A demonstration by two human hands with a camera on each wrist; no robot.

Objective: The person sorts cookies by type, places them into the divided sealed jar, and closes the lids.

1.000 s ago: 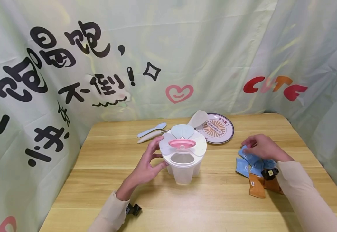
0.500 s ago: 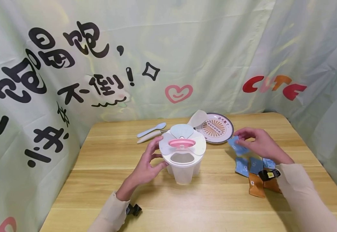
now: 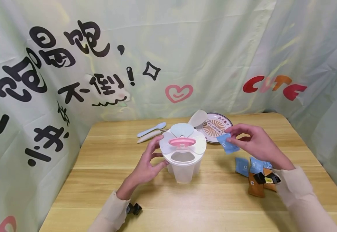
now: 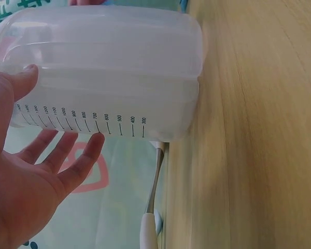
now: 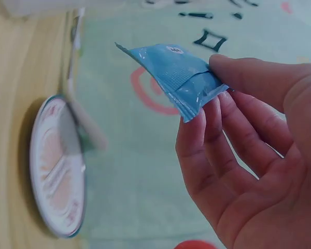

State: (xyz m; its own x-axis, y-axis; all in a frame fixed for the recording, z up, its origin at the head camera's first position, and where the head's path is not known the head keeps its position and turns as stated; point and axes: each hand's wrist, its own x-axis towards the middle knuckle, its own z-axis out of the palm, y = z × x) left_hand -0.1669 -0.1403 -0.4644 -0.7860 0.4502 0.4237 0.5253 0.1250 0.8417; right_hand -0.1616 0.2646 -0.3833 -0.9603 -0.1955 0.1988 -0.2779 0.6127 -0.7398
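Observation:
A translucent plastic container (image 3: pixel 183 174) with a white lid stands upright on the table. Its lid has a pink handle (image 3: pixel 182 142), a pale blue flap at the back and an opening at the front. My left hand (image 3: pixel 146 167) holds the container's left side, thumb in front and fingers behind; printed volume marks show on its wall in the left wrist view. Above the table to its right, my right hand (image 3: pixel 253 141) pinches a small blue packet (image 5: pixel 179 75) between thumb and fingers. Several blue packets (image 3: pixel 241 166) and orange packets (image 3: pixel 256 186) lie below my right wrist.
Behind the container lie a light blue spoon (image 3: pixel 152 130) and a pale-handled spatula (image 3: pixel 198 118), whose blade overlaps a patterned plate (image 3: pixel 214 127). A printed cloth (image 3: pixel 209 58) hangs along the table's back and sides.
My right hand has lifted a blue packet off the pile and carried it left toward the container. My left hand and the container have stayed in place.

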